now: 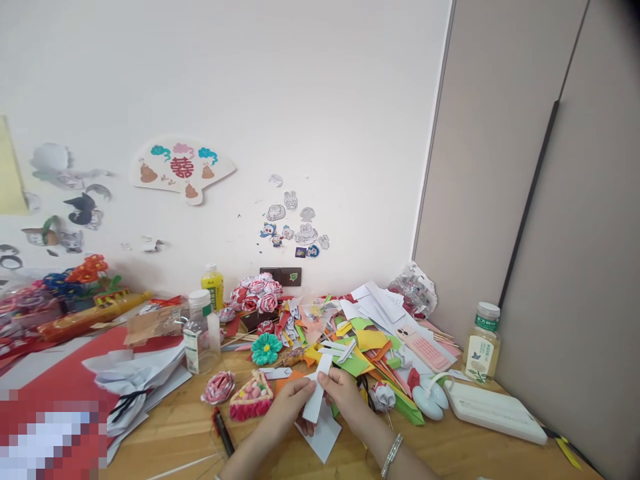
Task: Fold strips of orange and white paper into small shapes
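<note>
My left hand [287,403] and my right hand [345,395] meet low in the middle of the view, both pinched on a folded strip of white paper [317,393] held upright above the wooden table [440,450]. A flat white sheet [324,437] lies on the table just under the hands. A silver bracelet [391,455] circles my right wrist. A paper cake slice [253,395] and a pink paper rose [219,387] sit just left of my left hand. A black pen [223,431] lies near my left forearm.
A heap of coloured paper scraps [357,347] and paper flowers [256,293] fills the table behind the hands. Bottles stand at the left [200,331], back [213,285] and right [482,343]. A white box [493,410] lies at the right by the wall panels. Red paper [75,373] covers the left.
</note>
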Motion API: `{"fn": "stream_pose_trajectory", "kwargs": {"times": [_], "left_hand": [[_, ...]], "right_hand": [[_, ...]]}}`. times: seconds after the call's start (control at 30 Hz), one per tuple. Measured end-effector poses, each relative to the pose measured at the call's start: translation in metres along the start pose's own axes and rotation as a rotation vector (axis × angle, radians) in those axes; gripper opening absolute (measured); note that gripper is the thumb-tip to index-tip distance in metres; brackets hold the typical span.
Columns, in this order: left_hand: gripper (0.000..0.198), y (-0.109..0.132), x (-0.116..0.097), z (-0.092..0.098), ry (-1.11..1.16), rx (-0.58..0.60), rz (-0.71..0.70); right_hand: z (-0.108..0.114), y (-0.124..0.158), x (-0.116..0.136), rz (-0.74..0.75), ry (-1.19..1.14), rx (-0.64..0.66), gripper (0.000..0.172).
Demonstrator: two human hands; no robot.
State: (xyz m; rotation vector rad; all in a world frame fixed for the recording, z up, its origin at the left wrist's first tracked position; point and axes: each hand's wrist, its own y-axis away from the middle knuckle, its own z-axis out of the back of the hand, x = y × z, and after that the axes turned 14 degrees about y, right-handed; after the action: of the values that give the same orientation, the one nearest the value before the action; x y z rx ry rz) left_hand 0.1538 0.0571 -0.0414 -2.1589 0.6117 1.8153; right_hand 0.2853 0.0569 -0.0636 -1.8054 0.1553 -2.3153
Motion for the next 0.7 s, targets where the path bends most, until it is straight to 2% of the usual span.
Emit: {"fn": "stream_pose_trajectory", "kwargs": {"times": [0.1,0.2,0.37,0.53,0.7], "left_hand": [[0.046,-0.0042,0.0026,0.004,-0.005,-0.07,-0.093],[0.045,-0.0053,0.0029,0.006,-0.054,-0.077,-0.179],[0.043,-0.003,0.001,0.0034,0.011,-0.083,-0.086],[0.04,-0.0025,-0.0036,0.0033,-0.098,-0.146,-0.186],[0.035,-0.0026,-0.0045,0.0045,-0.146,-0.146,-0.185]], "right_hand": [[-0.0016,0.0016,0.002,0.033,-0.051,0.14,0.037],[-0.0021,0.0025,0.0027,0.037,-0.059,0.158,0.038],[-0.0002,0.003,0.0021,0.036,-0.034,0.206,0.04],[-0.0023,0.0019,-0.0029,0.013,-0.01,0.245,0.041],[-0.0045,0.0004,-0.0049,-0.033,0.004,0.209,0.041]]}}
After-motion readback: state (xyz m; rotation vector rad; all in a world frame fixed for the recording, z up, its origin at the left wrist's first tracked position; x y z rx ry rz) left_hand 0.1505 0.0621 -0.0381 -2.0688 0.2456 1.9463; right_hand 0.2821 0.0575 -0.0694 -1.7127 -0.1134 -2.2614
